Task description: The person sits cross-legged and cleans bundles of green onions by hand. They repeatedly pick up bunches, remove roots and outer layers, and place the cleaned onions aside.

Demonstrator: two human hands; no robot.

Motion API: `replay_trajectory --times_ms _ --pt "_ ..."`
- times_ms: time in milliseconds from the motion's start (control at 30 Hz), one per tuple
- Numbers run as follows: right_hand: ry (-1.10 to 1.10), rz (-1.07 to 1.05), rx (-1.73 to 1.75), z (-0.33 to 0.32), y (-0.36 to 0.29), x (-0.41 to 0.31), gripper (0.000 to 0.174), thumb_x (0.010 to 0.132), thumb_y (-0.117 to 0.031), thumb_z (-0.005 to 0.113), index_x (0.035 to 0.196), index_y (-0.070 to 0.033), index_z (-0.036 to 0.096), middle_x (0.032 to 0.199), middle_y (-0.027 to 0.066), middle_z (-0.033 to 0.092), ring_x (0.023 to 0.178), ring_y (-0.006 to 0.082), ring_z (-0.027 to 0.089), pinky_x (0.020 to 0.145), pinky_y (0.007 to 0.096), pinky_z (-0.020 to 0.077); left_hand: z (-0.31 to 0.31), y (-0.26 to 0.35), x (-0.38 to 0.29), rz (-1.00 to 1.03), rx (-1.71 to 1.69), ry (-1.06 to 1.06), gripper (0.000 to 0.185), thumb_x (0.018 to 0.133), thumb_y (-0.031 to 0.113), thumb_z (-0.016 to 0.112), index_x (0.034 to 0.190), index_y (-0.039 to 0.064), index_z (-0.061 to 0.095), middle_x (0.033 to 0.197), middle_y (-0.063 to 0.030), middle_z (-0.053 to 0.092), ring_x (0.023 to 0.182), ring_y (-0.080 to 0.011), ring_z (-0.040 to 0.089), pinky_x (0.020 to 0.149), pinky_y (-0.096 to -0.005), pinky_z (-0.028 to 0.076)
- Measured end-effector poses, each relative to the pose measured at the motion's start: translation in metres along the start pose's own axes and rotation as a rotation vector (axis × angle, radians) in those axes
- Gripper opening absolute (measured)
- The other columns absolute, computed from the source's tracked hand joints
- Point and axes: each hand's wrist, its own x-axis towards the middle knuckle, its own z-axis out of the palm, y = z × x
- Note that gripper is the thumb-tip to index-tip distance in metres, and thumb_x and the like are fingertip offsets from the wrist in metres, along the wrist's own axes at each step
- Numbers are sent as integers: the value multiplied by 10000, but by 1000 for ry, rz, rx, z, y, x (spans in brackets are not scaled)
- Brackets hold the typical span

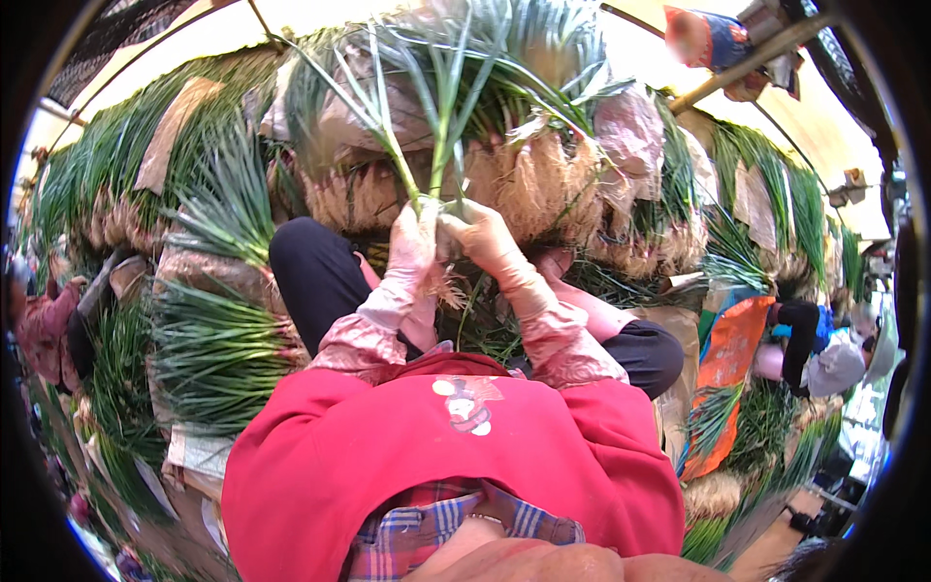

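Note:
Both my hands meet in front of my knees around the lower stems of a few green onions [440, 138], whose leaves fan upward and away from me. My left hand [412, 236] is closed round the stems, and my right hand [480, 233] pinches them near the same spot. Pale roots [452, 287] hang below my hands. Just beyond stands a large heap of green onions with shaggy roots [538, 178]. By my left knee, trimmed-looking green onions [225, 353] lie in a neat pile, with a smaller bunch [236, 211] above it.
Loose green leaves [484, 320] cover the ground between my legs. An orange sheet [727, 378] lies at the right, near a seated person in blue [822, 327]. Another person in a pink patterned top [51, 327] sits at the far left. Long stacks of green onions [109, 153] extend to both sides.

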Motion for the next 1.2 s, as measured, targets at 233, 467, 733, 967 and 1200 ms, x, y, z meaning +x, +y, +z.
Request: replay_trajectory --times_ms 233,467,733,967,1200 --pt "-147 178 -489 -64 52 -31 110 925 -175 577 947 -84 636 750 29 641 705 135 605 599 304 452 -57 76 -24 26 -195 -38 420 1051 340 370 1281 29 534 676 -64 623 392 -65 416 365 -218 356" --pt "616 -460 -1295 -165 -30 12 477 853 -385 653 1189 -50 596 1063 125 670 884 281 683 708 354 566 -21 82 15 -154 -885 -624 593 1011 254 488 1439 -99 278 574 52 381 504 -51 359 507 -238 322" --pt "221 -488 -1152 -71 -73 -21 196 881 -287 600 816 -104 631 813 107 682 714 285 684 570 404 532 43 49 24 -268 -625 -401 304 990 216 543 1212 16 599 990 -80 667 804 -149 630 706 -247 514" --pt "-67 25 -58 -31 -20 13 322 892 -318 675 998 -13 668 821 71 685 749 176 636 691 314 505 17 14 -17 -323 -190 -144 118 932 117 616 984 19 656 732 -37 626 589 -140 588 527 -248 476" --pt "179 264 1019 11 46 21 244 935 -120 622 1124 35 610 1029 125 656 880 191 626 763 281 512 1 0 -17 -282 -467 -13 99 940 133 609 959 38 630 692 -35 611 558 -137 585 523 -258 505"
